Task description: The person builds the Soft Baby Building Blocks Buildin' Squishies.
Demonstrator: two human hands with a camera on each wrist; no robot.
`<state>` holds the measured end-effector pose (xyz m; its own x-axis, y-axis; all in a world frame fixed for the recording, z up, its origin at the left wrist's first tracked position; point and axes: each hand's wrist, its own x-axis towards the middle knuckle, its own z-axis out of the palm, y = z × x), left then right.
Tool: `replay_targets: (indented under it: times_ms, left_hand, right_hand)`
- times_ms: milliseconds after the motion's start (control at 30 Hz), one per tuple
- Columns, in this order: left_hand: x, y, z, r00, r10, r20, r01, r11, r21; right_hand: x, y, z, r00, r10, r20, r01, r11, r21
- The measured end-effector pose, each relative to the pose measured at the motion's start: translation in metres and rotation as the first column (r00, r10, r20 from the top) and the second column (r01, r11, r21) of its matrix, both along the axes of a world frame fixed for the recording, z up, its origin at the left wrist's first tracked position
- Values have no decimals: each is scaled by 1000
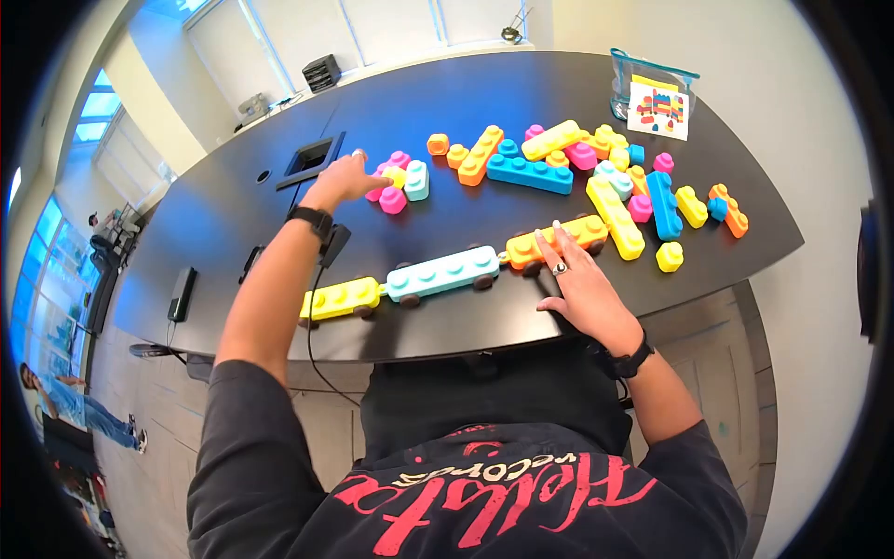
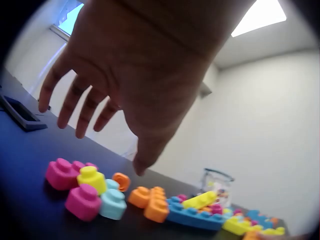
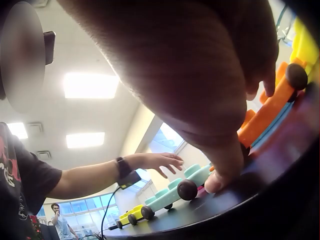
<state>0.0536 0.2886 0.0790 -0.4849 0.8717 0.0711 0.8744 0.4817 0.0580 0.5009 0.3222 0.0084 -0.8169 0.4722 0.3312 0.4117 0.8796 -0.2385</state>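
Note:
Three wheeled block cars stand hitched in a row along the near side of the table: a yellow car (image 1: 343,298), a light-blue car (image 1: 442,275) and an orange car (image 1: 557,242). My right hand (image 1: 589,296) rests its extended fingers on the orange car, thumb spread toward the table edge. Above a small group of blocks hovers my left hand (image 1: 346,179), its fingers loosely spread and holding nothing in the left wrist view. Under it sit a pink block (image 2: 83,202), a yellow block (image 2: 92,179) and a light-blue block (image 2: 113,204).
Many loose blocks spread over the right half, among them a long blue block (image 1: 529,175) and a long yellow block (image 1: 615,219) by the orange car. A clear pouch (image 1: 626,91) with a picture card stands at the back right. A socket box (image 1: 312,158) is set in the table.

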Motion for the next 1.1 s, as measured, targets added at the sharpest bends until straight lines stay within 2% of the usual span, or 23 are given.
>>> replay_targets:
  times_ms: [67,133,167,200,267,333,400,433,567,667,700,733,800,867,1000,1033,1067,1100]
  left_hand:
    - [-42,34,-23,998,-16,-55,14,999,-47]
    - [-78,51,-27,934,317,165,-300,946,-121]
    - [-85,55,-20,941,296,163,-280,953,-119]
    - [-86,52,-15,921,282,271,-233,952,-199]
    - [-80,49,-8,833,285,475,-116,928,-353]
    - [-83,49,-7,793,213,571,-36,952,-305]
    - [-85,52,-8,847,181,499,8,936,-352]
    - [-84,56,-5,801,182,570,48,930,-364]
    - [-75,68,-20,856,173,488,-12,949,-315]
    - [-77,68,-26,852,125,508,22,962,-273]
    - [-79,64,-29,901,92,424,-4,979,-204]
    - [-77,58,-25,900,108,423,-18,977,-211]
    - [-78,49,-9,994,27,110,11,946,-325]
    - [-92,24,4,987,76,145,-53,987,-155]
    - [-128,-51,31,987,-128,100,116,987,112]
    - [-113,-76,44,941,-145,305,129,989,73]
    - [-93,-98,48,946,-120,302,105,992,64]
    - [-71,-122,51,890,-173,421,176,984,32]
  right_hand:
    - [2,1,-4,1000,-18,0,18,1000,21]
    - [3,2,-12,999,-43,3,43,998,38]
    - [6,5,-15,995,-87,49,83,994,70]
    - [12,6,-16,985,-136,102,126,987,104]
    - [8,-5,-19,988,-132,75,118,979,165]
    - [7,-8,-19,982,-153,107,133,975,177]
    - [6,-12,-15,978,-165,124,143,975,173]
    - [5,-11,-17,977,-165,136,142,976,164]
    - [6,-10,-18,974,-172,151,151,979,139]
    - [7,-8,-18,978,-160,133,142,981,135]
    - [7,-8,-18,978,-162,129,146,981,128]
    - [6,-10,-15,976,-170,135,152,979,138]
    - [5,-10,-12,972,-180,154,162,979,121]
    - [4,-6,-17,974,-167,156,146,980,136]
    - [3,-9,-18,978,-162,127,144,979,142]
    - [2,-10,-17,974,-178,142,158,977,141]
    - [2,-9,-17,976,-173,136,155,979,133]
    - [1,-8,-17,972,-190,140,172,977,126]
